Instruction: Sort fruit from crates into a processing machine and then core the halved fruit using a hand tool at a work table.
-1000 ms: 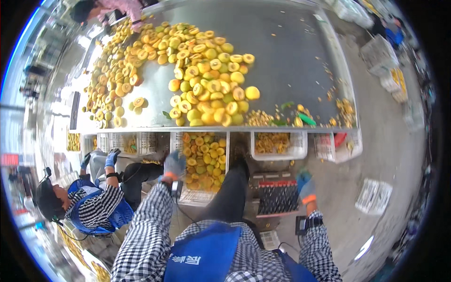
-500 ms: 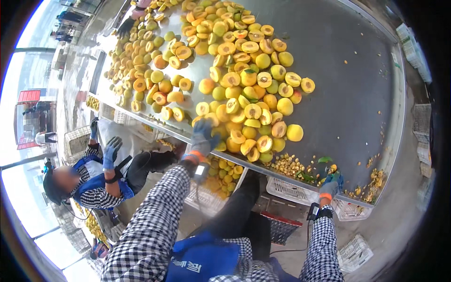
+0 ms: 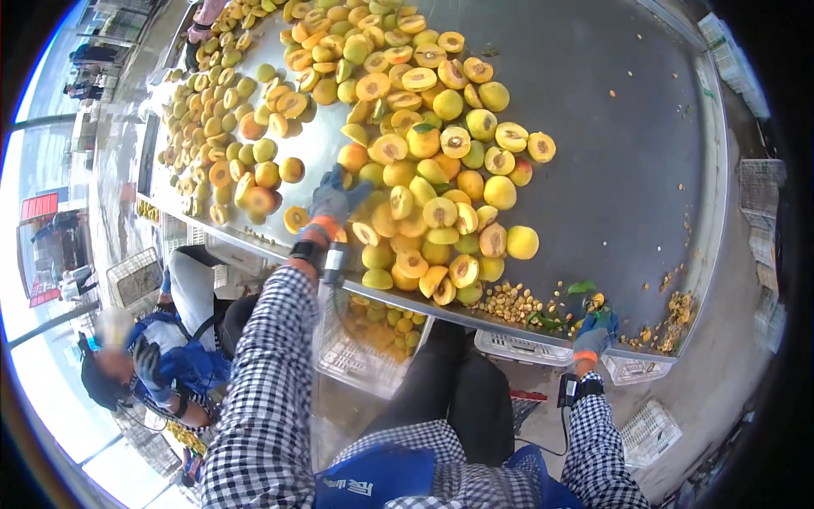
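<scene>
Yellow-orange round fruits, many halved, lie heaped on the grey metal table; beside them the grey-gloved left hand spreads its fingers; light, flat strokes should limit bruising; the blue-grey-gloved right hand's fingers I cannot tell.

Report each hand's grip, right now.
Left grey-blue gloved hand: open, fingers spread beside the heap of round yellow fruit.
Right grey-blue gloved hand: cannot be told; fingertips unclear near small tan pits.

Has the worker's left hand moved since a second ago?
Yes, forward: the left hand was short of the table's near edge and is now beyond it, beside the fruit.
</scene>
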The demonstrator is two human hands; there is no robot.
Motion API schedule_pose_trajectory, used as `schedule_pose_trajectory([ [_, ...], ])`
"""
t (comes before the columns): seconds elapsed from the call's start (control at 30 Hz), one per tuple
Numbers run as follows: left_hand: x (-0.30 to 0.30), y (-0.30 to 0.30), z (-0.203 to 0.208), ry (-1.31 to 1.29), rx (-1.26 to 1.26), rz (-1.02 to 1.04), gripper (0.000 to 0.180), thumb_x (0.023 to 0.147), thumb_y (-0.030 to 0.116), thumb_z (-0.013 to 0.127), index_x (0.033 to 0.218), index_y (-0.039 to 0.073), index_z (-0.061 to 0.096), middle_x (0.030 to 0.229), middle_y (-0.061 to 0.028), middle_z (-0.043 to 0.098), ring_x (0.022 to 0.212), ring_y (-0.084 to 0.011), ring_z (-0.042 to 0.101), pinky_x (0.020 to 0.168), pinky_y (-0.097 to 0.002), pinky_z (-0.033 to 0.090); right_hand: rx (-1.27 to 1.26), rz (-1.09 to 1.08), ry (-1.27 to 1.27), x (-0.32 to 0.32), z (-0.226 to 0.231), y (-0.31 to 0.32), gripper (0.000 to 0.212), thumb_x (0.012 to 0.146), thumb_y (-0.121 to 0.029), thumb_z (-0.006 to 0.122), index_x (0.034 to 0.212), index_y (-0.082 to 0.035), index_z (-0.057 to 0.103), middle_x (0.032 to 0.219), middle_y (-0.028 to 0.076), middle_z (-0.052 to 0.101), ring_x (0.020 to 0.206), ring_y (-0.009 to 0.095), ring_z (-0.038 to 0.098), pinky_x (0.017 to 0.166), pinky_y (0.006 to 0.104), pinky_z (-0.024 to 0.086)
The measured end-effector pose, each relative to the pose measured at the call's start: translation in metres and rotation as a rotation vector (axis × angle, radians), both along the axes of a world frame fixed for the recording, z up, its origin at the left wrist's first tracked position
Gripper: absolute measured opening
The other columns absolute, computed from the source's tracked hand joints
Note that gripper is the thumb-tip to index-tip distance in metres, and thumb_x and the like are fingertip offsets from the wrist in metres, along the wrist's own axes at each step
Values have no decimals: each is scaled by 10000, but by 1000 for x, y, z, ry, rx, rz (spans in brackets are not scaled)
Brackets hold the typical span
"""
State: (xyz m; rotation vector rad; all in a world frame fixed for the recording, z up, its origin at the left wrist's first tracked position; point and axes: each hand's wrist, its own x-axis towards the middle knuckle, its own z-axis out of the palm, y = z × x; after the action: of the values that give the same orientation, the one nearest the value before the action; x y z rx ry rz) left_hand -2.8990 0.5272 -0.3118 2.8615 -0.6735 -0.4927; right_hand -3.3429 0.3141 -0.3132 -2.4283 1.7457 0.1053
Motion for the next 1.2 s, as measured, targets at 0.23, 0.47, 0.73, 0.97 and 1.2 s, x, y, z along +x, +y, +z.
schedule_pose_trajectory([
  [0.23,110,-88,18,-314,-340,-258,510,758,369,506,1117,16,427,1090,-232,450,1009,-375,420,845,-361,353,-71,31,-70,-1,-11,8,302,750,-177,472,1006,-18,500,934,165,512,862,326,468,762,397,356],
  [0.47,40,-144,-23,-126,-12,-306,550,742,524,384,1217,250,344,1310,-70,244,1207,-347,148,966,-491,115,30,2,-47,6,0,5,278,734,-148,494,977,-14,495,971,169,490,908,327,442,794,408,331],
  [0.73,-90,-137,26,170,-365,-419,474,724,303,572,1111,54,457,1203,-196,368,1151,-317,315,935,-368,269,18,77,-125,-3,-3,9,247,709,-185,535,910,-42,540,954,154,501,898,338,440,773,416,336],
  [0.97,-175,-30,48,39,-716,128,193,746,12,524,934,-17,561,909,-102,579,839,-176,541,727,-266,424,186,30,-480,-43,-22,-3,208,723,-128,548,898,-18,529,959,136,498,888,286,457,765,360,356],
  [1.2,-305,169,20,408,42,601,471,715,269,574,1067,-27,471,986,-175,550,873,-245,549,748,-301,427,930,485,-741,-3,72,45,83,721,-77,522,775,-20,493,760,100,511,682,251,505,620,309,414],
])
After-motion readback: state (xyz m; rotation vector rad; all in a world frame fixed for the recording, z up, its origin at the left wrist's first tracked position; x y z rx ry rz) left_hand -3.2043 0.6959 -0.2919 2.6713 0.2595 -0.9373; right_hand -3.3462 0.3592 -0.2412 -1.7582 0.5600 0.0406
